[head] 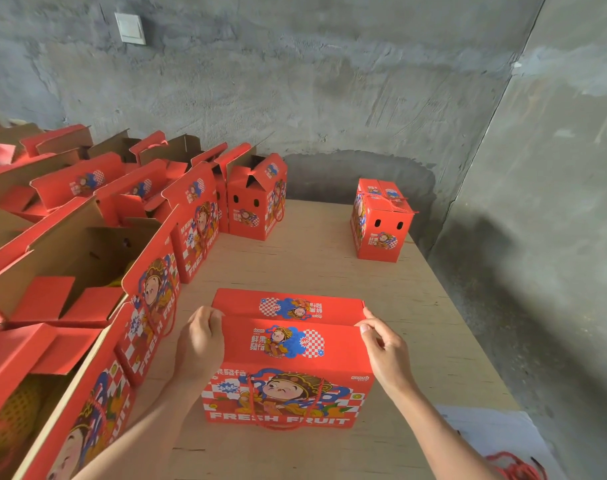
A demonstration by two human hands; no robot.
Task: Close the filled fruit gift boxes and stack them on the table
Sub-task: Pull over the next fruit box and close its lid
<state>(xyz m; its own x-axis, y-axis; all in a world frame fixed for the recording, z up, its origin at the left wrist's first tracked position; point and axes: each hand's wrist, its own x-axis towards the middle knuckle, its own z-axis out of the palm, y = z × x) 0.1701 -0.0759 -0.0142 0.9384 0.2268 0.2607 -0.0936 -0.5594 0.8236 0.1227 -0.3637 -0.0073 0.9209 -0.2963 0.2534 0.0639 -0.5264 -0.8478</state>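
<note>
In the head view, a red printed cardboard gift box (288, 368) stands in the lower centre of the frame on the pale plywood worktop (329, 265), with its "FRESH FRUIT" face toward the camera. Its two top flaps are folded down and meet along the middle of the lid. The left hand (200, 344) curls its fingers over the left end of the lid and grips it there. The right hand (387, 355) pinches the right end of the flap seam between thumb and fingertips.

Along the left of the frame runs a row of open red gift boxes (87, 258) of the same print, their flaps standing up. In the lower left one, yellow fruit in foam netting (15, 414) shows. At the far end of that row, in the upper centre, a half-closed red box (257, 206) stands with its top flaps partly raised. In the upper right of the worktop a closed red box (381, 223) stands alone, well apart from the others.

A white wall switch (129, 28) sits on the grey concrete wall at the upper left. At the lower right lie a white sheet (496, 431) and a red cord (516, 467).
</note>
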